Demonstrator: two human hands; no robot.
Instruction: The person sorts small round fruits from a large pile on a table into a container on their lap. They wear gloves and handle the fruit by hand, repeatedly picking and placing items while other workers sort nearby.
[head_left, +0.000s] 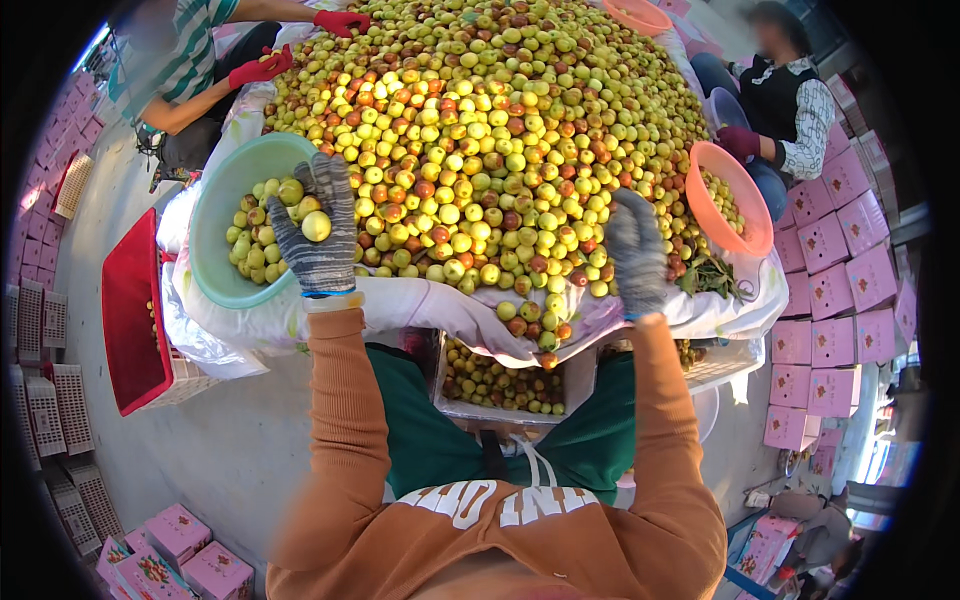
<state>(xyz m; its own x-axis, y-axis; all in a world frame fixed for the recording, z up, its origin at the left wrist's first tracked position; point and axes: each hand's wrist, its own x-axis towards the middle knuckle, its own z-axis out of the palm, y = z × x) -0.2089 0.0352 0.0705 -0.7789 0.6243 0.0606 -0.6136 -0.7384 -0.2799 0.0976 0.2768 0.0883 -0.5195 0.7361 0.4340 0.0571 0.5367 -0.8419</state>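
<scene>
A heap of yellow-green and reddish jujubes (480, 172) covers the cloth-lined table before me. My left hand (319, 232), in a grey striped knit glove, is cupped palm up around several jujubes (304, 206). It is over the right rim of a pale green plastic basin (206, 217), which has more jujubes (255, 244) inside. At the heap's front right edge is my right hand (636, 251), in a matching glove and blurred. Its palm side is hidden, so whether it holds fruit is unclear.
An orange basin (701, 195) of jujubes stands at the right, near torn leaves (709, 276). Below the cloth edge (420, 304), a crate (502, 375) of jujubes sits between my knees. Red-gloved hands (259, 69) work at left; another person (780, 105) sits right. Pink cartons (825, 247) are stacked beyond.
</scene>
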